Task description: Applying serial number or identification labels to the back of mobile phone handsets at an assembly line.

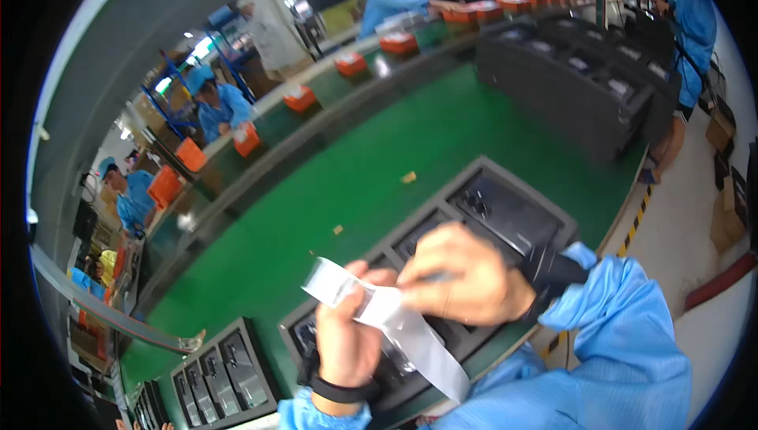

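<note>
My left hand (347, 343) is closed on a white strip of labels (430, 359), which hangs down toward my sleeve. Its upper end sticks out past the left thumb and fingers. My right hand (466, 276) pinches the strip near its middle, close to the left fingertips. Below both hands lies a dark foam tray (525, 185) with compartments, partly hidden by my hands and the strip. A flat black device (505, 221) with a glossy face sits in the tray's far right compartment. Dark bands circle both wrists.
A second foam tray (264, 359) of devices lies at the lower left on the green work surface (316, 201). Stacked black trays (553, 98) stand at the far right. Orange boxes (350, 63) line a conveyor beyond, with co-workers in blue behind it. Small yellowish scraps (408, 177) lie midway.
</note>
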`<action>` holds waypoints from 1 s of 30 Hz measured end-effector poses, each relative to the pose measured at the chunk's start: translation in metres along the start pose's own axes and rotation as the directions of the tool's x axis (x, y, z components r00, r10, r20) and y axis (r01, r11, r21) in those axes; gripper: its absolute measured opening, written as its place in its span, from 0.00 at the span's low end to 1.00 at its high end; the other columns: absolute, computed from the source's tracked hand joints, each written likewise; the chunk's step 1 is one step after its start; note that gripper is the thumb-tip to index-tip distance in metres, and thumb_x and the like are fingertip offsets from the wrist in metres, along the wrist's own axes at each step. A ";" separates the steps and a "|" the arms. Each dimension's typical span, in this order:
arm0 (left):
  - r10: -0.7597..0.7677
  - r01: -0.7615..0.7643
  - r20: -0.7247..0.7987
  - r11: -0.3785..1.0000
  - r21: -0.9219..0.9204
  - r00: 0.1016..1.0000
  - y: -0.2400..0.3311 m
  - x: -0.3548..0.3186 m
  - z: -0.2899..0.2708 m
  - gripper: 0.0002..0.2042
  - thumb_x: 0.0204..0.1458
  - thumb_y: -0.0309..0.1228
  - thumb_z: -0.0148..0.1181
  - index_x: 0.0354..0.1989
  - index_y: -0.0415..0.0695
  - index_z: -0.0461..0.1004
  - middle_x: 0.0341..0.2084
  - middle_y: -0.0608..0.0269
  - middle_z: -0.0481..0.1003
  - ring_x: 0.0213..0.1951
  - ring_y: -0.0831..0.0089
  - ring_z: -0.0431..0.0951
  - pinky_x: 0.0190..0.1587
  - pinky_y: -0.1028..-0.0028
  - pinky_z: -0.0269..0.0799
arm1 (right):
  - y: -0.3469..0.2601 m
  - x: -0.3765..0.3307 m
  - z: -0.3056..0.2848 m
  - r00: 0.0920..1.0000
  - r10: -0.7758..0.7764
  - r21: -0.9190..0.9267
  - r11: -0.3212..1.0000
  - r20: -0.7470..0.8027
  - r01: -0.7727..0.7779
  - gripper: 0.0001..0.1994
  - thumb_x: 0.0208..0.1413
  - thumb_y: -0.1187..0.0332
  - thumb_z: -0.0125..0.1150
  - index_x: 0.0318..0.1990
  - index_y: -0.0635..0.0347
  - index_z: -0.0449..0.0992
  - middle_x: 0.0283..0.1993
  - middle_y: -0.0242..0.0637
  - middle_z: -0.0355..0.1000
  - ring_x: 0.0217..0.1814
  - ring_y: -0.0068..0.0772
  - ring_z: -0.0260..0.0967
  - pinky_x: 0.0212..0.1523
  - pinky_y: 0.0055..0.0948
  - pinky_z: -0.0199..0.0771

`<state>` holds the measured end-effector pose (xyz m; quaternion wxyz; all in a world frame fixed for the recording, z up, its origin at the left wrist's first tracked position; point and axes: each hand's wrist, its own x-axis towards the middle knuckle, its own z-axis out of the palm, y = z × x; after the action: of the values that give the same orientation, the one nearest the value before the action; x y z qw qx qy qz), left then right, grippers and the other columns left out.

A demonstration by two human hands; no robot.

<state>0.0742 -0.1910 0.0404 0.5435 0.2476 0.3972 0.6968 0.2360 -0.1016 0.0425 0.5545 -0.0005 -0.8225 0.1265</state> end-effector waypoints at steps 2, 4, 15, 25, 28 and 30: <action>0.015 -0.010 -0.030 0.985 0.174 0.999 0.003 -0.002 0.003 0.15 0.46 0.20 0.46 0.45 0.32 0.64 0.32 0.50 0.74 0.38 0.63 0.75 0.44 0.68 0.69 | 0.006 0.005 -0.024 0.992 0.126 0.143 0.982 0.003 -0.125 0.08 0.42 0.76 0.64 0.34 0.61 0.78 0.30 0.35 0.70 0.32 0.33 0.67 0.33 0.29 0.67; -0.059 0.016 0.098 0.921 0.390 0.993 -0.001 -0.006 0.006 0.12 0.45 0.17 0.46 0.39 0.34 0.69 0.29 0.57 0.74 0.36 0.68 0.75 0.42 0.72 0.69 | 0.012 0.007 -0.048 0.993 0.119 0.089 0.989 -0.004 -0.119 0.11 0.41 0.79 0.64 0.37 0.64 0.77 0.29 0.37 0.71 0.31 0.32 0.67 0.32 0.27 0.68; -0.300 -0.656 0.609 -0.084 0.750 0.734 -0.047 0.020 0.035 0.13 0.35 0.30 0.64 0.28 0.39 0.70 0.22 0.55 0.70 0.30 0.54 0.72 0.34 0.61 0.63 | 0.052 -0.012 -0.093 0.905 0.392 0.378 0.873 -0.164 -0.310 0.08 0.46 0.82 0.60 0.37 0.70 0.74 0.34 0.37 0.73 0.38 0.23 0.69 0.40 0.19 0.70; -0.656 -0.706 0.414 -0.264 0.658 0.631 -0.048 0.024 0.070 0.05 0.35 0.24 0.55 0.23 0.38 0.74 0.22 0.49 0.74 0.27 0.58 0.77 0.28 0.66 0.74 | 0.066 -0.009 -0.085 0.890 0.455 0.419 0.817 -0.047 -0.396 0.05 0.46 0.82 0.60 0.33 0.70 0.75 0.32 0.41 0.72 0.34 0.26 0.68 0.36 0.22 0.68; -0.721 -0.784 0.441 -0.227 0.578 0.534 -0.042 0.023 0.081 0.05 0.34 0.24 0.56 0.22 0.36 0.73 0.21 0.50 0.74 0.27 0.59 0.77 0.28 0.67 0.74 | 0.073 -0.009 -0.086 0.879 0.476 0.437 0.796 -0.025 -0.419 0.05 0.46 0.82 0.59 0.33 0.71 0.75 0.32 0.41 0.71 0.34 0.26 0.68 0.36 0.22 0.68; -0.768 -0.800 0.386 -0.261 0.541 0.511 -0.043 0.022 0.082 0.06 0.34 0.24 0.56 0.22 0.36 0.73 0.21 0.50 0.73 0.27 0.60 0.77 0.28 0.68 0.74 | 0.077 -0.011 -0.087 0.871 0.490 0.456 0.780 -0.023 -0.427 0.05 0.46 0.82 0.59 0.33 0.70 0.74 0.32 0.40 0.71 0.33 0.25 0.68 0.36 0.22 0.69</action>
<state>0.1558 -0.1421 0.0496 0.1767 0.8722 0.4199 -0.1781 0.3093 -0.0108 0.0472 0.5489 -0.0855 -0.7063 0.4387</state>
